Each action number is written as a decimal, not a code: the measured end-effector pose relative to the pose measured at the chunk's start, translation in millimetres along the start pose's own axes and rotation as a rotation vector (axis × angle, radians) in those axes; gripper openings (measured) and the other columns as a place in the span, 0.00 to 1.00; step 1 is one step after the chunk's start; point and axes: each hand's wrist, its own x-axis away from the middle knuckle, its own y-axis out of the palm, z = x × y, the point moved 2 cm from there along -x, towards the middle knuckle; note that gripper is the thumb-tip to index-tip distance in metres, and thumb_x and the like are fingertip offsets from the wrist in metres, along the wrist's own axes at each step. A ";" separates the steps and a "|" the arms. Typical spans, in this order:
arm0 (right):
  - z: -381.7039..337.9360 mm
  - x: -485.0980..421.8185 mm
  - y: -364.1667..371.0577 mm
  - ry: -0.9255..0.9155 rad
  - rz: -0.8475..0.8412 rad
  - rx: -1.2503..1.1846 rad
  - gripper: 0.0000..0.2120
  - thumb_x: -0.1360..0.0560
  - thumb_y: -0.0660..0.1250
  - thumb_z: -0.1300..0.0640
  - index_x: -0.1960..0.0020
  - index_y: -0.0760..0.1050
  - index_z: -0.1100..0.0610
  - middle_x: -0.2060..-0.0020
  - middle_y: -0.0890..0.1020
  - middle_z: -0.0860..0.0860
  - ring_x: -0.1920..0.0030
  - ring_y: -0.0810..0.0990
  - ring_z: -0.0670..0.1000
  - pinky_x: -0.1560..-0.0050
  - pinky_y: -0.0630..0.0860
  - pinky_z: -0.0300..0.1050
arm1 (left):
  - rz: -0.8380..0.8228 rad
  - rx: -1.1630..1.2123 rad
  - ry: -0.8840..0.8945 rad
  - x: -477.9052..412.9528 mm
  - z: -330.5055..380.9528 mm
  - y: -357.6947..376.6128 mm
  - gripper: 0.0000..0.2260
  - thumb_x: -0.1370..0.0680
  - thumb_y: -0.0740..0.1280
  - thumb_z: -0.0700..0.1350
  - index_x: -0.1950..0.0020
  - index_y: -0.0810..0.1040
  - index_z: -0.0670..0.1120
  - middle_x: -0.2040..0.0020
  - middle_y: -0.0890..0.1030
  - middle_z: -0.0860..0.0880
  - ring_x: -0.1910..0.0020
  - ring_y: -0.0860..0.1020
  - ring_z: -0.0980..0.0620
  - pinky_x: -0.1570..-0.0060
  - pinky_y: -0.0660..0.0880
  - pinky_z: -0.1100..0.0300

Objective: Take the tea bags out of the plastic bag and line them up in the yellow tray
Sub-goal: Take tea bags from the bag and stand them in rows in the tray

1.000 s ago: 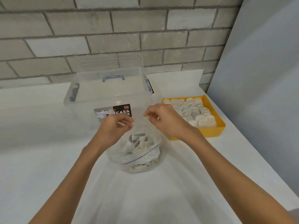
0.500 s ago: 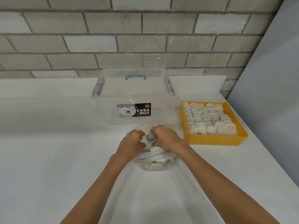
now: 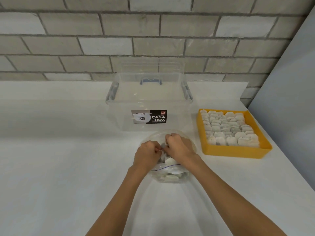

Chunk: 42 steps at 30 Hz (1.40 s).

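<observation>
On the white worktop nearest me, my left hand and right hand are both curled at the mouth of the clear plastic zip bag, pinching its rim or a tea bag; I cannot tell which. White tea bags remain inside, so I am mid-fetch. Next I must carry one right to the nearly full yellow plastic tray. Beyond stands a clear storage box.

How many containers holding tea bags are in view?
2: the plastic bag under both hands at centre, and the yellow tray to its right. Nothing shows inside the clear box.
</observation>
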 end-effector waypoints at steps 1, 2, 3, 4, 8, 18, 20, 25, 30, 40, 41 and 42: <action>1.0 1.5 -1.6 -0.002 0.022 -0.016 0.09 0.24 0.62 0.54 0.49 0.75 0.59 0.50 0.79 0.55 0.51 0.79 0.60 0.59 0.69 0.46 | 0.006 0.016 -0.004 0.8 -0.8 -0.7 0.07 0.24 0.65 0.41 0.51 0.82 0.45 0.54 0.83 0.48 0.53 0.80 0.49 0.54 0.75 0.58; 2.7 3.4 -3.5 -0.007 0.049 -0.049 0.09 0.24 0.62 0.53 0.51 0.75 0.58 0.52 0.79 0.55 0.52 0.79 0.60 0.59 0.70 0.46 | 0.009 0.043 -0.009 1.8 -1.2 -1.8 0.07 0.23 0.64 0.42 0.52 0.82 0.44 0.56 0.83 0.47 0.55 0.80 0.47 0.55 0.74 0.58; 4.8 6.5 -5.7 -0.017 0.084 -0.092 0.08 0.24 0.62 0.53 0.52 0.75 0.57 0.54 0.79 0.53 0.53 0.79 0.58 0.59 0.71 0.46 | 0.009 0.091 -0.024 3.6 -0.9 -4.1 0.10 0.21 0.63 0.45 0.55 0.82 0.43 0.59 0.83 0.46 0.56 0.80 0.46 0.56 0.74 0.57; 6.4 10.3 -7.5 -0.036 0.132 -0.145 0.07 0.24 0.63 0.53 0.53 0.76 0.57 0.55 0.79 0.52 0.55 0.79 0.57 0.59 0.73 0.46 | 0.006 0.176 -0.049 5.8 -0.6 -6.9 0.15 0.20 0.61 0.49 0.56 0.81 0.41 0.60 0.83 0.45 0.58 0.80 0.45 0.55 0.75 0.56; 6.5 33.1 -14.7 -0.200 0.376 -0.438 0.02 0.26 0.67 0.60 0.55 0.78 0.56 0.59 0.80 0.49 0.64 0.79 0.51 0.62 0.77 0.48 | -0.083 0.572 -0.141 19.5 11.8 -21.7 0.22 0.22 0.60 0.60 0.54 0.83 0.43 0.59 0.85 0.47 0.63 0.83 0.53 0.64 0.75 0.66; 13.4 56.4 -25.4 0.171 0.409 -1.069 0.14 0.27 0.67 0.64 0.45 0.77 0.50 0.51 0.82 0.47 0.56 0.82 0.46 0.54 0.80 0.45 | -0.054 0.960 -0.003 28.5 27.6 -31.7 0.04 0.22 0.67 0.39 0.50 0.82 0.44 0.61 0.84 0.52 0.61 0.82 0.57 0.62 0.76 0.67; 13.1 54.4 -30.2 0.192 0.381 -1.125 0.12 0.26 0.69 0.61 0.45 0.78 0.49 0.55 0.82 0.46 0.58 0.82 0.46 0.54 0.80 0.45 | -0.039 0.973 0.027 29.3 28.5 -31.6 0.05 0.23 0.68 0.37 0.50 0.81 0.43 0.59 0.85 0.50 0.59 0.83 0.54 0.59 0.78 0.66; 10.6 51.6 -35.4 0.161 0.346 -1.060 0.04 0.28 0.71 0.60 0.54 0.82 0.52 0.63 0.84 0.44 0.62 0.79 0.40 0.58 0.76 0.37 | -0.037 0.934 0.120 29.0 35.3 -34.2 0.08 0.26 0.71 0.38 0.47 0.81 0.43 0.53 0.85 0.45 0.55 0.83 0.49 0.53 0.79 0.60; 14.8 51.1 -40.7 0.125 0.330 -1.075 0.06 0.28 0.71 0.62 0.54 0.83 0.52 0.61 0.85 0.46 0.59 0.81 0.46 0.56 0.77 0.39 | 0.034 0.869 0.157 23.2 47.8 -52.1 0.12 0.27 0.73 0.44 0.45 0.81 0.48 0.51 0.84 0.52 0.52 0.82 0.57 0.52 0.75 0.68; 13.7 45.3 -44.8 0.101 0.327 -1.024 0.10 0.28 0.70 0.64 0.54 0.82 0.49 0.59 0.84 0.46 0.60 0.81 0.48 0.57 0.77 0.40 | 0.145 0.639 0.248 12.0 48.0 -75.1 0.04 0.28 0.74 0.43 0.57 0.85 0.52 0.59 0.84 0.52 0.58 0.81 0.58 0.53 0.76 0.64; 13.9 44.1 -44.9 0.106 0.310 -1.010 0.09 0.27 0.71 0.63 0.53 0.82 0.50 0.60 0.84 0.45 0.60 0.80 0.48 0.57 0.77 0.41 | 0.158 0.618 0.248 11.2 48.3 -77.3 0.04 0.29 0.74 0.44 0.57 0.85 0.53 0.60 0.84 0.53 0.59 0.80 0.58 0.53 0.76 0.64; 13.8 42.9 -44.7 0.104 0.278 -0.994 0.07 0.27 0.71 0.62 0.53 0.82 0.51 0.61 0.84 0.45 0.62 0.79 0.47 0.58 0.76 0.41 | 0.164 0.624 0.246 10.4 49.4 -79.8 0.04 0.29 0.75 0.44 0.57 0.85 0.54 0.61 0.84 0.53 0.59 0.80 0.58 0.53 0.76 0.63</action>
